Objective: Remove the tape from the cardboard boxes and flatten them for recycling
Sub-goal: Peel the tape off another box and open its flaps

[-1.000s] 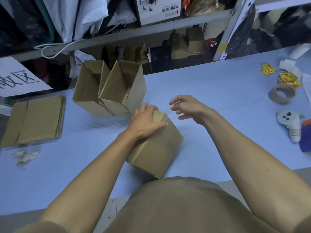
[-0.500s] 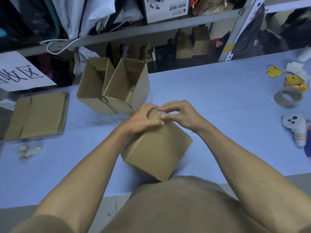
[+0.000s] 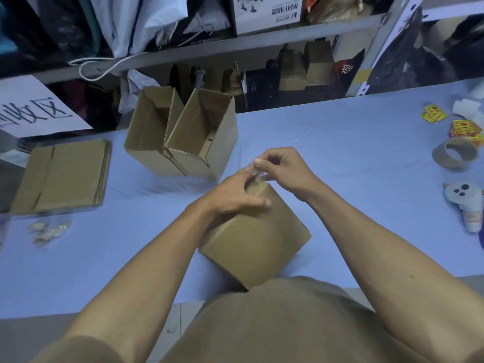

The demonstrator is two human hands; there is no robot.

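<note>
Tape peel, near edge of table (image 3: 340, 142).
We held the closed box (image 3: 258, 239) at the near edge with our left hand (image 3: 233, 197) gripping its top; our right hand (image 3: 282, 169) pinched clear tape (image 3: 258, 174) lifting off the top seam.

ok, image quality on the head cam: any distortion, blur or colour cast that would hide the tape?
Head view: wide-angle bending curves the shelf rail and table edge; a cool blue cast lies over the whole frame; lighting is flat, with soft shadows under the closed box. The clear tape, pinched by the right hand, is a faint glint and slightly blurred; the left hand is reasonably sharp.
</note>
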